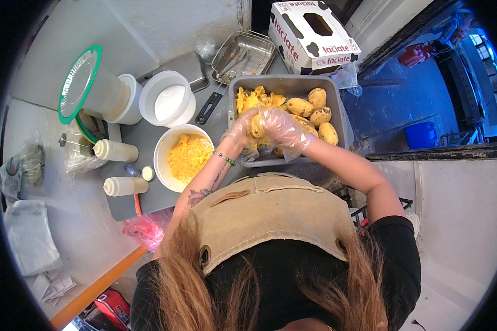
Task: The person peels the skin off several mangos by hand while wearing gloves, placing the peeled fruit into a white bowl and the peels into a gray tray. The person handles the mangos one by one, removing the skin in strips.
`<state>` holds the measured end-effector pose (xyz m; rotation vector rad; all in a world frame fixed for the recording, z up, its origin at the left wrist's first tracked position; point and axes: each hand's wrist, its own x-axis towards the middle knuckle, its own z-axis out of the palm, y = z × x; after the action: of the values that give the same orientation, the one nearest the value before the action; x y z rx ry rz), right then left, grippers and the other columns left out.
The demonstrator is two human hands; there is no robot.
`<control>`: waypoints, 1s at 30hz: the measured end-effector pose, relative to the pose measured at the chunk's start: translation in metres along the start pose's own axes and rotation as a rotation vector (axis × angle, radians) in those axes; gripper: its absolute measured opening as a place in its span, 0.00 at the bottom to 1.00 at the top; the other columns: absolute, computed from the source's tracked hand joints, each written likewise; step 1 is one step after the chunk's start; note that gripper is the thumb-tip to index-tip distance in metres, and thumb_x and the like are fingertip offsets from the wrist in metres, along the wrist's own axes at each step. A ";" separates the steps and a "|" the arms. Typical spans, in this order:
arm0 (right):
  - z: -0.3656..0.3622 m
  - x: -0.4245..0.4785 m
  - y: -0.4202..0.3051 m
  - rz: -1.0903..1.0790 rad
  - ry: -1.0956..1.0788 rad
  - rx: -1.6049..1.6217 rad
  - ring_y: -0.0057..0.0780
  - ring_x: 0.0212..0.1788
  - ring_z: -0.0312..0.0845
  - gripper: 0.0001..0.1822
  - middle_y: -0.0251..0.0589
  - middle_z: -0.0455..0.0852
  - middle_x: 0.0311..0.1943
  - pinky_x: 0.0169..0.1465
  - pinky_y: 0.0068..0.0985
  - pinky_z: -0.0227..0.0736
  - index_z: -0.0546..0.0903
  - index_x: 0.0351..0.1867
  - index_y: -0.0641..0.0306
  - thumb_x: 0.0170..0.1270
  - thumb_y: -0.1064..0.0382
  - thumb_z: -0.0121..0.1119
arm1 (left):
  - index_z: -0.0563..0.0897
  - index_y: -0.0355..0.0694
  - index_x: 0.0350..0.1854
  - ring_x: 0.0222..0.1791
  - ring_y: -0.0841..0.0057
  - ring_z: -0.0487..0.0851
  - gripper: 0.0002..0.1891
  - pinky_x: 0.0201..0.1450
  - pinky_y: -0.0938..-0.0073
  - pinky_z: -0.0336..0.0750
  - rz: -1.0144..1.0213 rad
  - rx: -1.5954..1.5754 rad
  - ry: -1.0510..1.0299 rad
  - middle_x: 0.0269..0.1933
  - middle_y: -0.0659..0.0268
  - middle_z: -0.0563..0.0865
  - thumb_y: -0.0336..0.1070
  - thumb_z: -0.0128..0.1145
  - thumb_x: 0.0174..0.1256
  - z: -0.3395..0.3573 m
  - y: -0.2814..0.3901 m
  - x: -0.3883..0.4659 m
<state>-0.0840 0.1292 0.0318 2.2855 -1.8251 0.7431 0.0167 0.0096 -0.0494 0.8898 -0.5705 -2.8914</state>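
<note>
My left hand [242, 124] and my right hand [282, 126], both in clear plastic gloves, hold a brown-spotted yellow fruit, seemingly a mango [256, 126], between them. They are over the near left part of a grey plastic tub [343, 124]. Yellow peels [248, 99] lie heaped in the tub's far left. At its right lie several whole spotted mangoes [300, 107]. Left of the tub, a white bucket [160, 165] holds yellow pulp [186, 159]. The gloves and fingers hide part of the held fruit.
Beyond the bucket stands a translucent tub [165, 97] with white contents. A black-handled tool [209, 108] lies by the grey tub. Squeeze bottles [116, 150] and a spoon [131, 170] are at left. A wire-mesh tray [244, 56] and a milk carton box [314, 37] stand behind.
</note>
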 end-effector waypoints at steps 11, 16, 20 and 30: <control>-0.031 0.019 0.024 0.721 -0.006 1.262 0.16 0.39 0.75 0.13 0.38 0.85 0.36 0.44 0.22 0.73 0.81 0.40 0.72 0.53 0.67 0.63 | 0.76 0.40 0.56 0.45 0.72 0.85 0.18 0.47 0.68 0.82 -0.014 -0.004 -0.097 0.50 0.62 0.84 0.42 0.56 0.68 0.039 0.015 -0.046; -0.034 0.019 0.036 0.802 0.011 1.090 0.21 0.38 0.79 0.13 0.36 0.85 0.36 0.43 0.22 0.75 0.82 0.41 0.71 0.54 0.67 0.63 | 0.76 0.39 0.57 0.46 0.71 0.85 0.19 0.48 0.68 0.82 -0.054 -0.035 -0.205 0.51 0.61 0.84 0.42 0.57 0.68 0.040 0.022 -0.049; -0.018 0.006 0.049 0.934 0.131 1.325 0.21 0.37 0.79 0.12 0.37 0.85 0.36 0.40 0.22 0.74 0.82 0.39 0.69 0.55 0.65 0.63 | 0.76 0.39 0.57 0.49 0.70 0.84 0.19 0.49 0.66 0.82 0.026 -0.032 -0.148 0.52 0.60 0.83 0.42 0.56 0.68 0.044 0.020 -0.052; -0.004 0.006 0.088 1.288 0.027 1.246 0.25 0.32 0.78 0.12 0.37 0.85 0.34 0.36 0.24 0.73 0.82 0.39 0.66 0.59 0.59 0.61 | 0.76 0.39 0.58 0.50 0.69 0.84 0.20 0.51 0.65 0.81 0.066 -0.102 -0.116 0.54 0.60 0.83 0.42 0.56 0.68 0.048 0.018 -0.066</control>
<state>-0.1674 0.1022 0.0197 0.7970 -3.2373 2.5456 0.0440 0.0199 0.0293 0.6810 -0.4473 -2.8961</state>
